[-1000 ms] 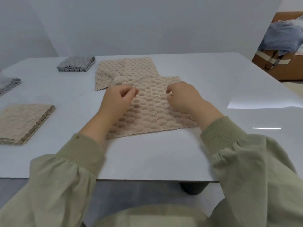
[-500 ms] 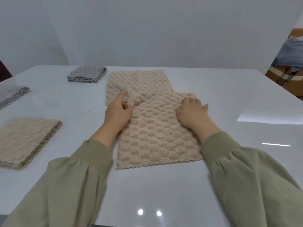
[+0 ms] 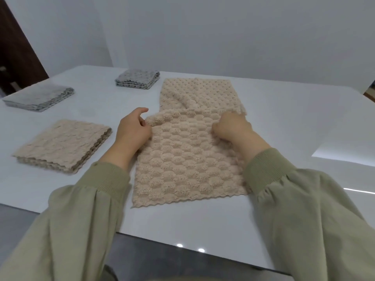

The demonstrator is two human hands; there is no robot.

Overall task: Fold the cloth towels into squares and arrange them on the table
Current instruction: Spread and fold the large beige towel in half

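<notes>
A beige bubble-textured towel (image 3: 188, 163) lies in front of me on the white table (image 3: 284, 122), its near part doubled over so the far part shows a flatter dotted side. My left hand (image 3: 133, 130) pinches the folded edge at its left corner. My right hand (image 3: 231, 126) grips the same folded edge on the right, fingers curled into the cloth. A stack of folded beige towels (image 3: 63, 145) sits to the left. Two stacks of folded grey towels lie farther back, one at the left edge (image 3: 40, 98) and one near the middle (image 3: 138, 80).
A plain white wall stands behind the table. A dark door edge (image 3: 18, 49) shows at the far left. The table's near edge runs under my sleeves, with grey floor below.
My right hand, flat on the towel half a second ago, now curls into the folded edge. My left hand has shifted to the fold's left corner. The camera moved closer.
</notes>
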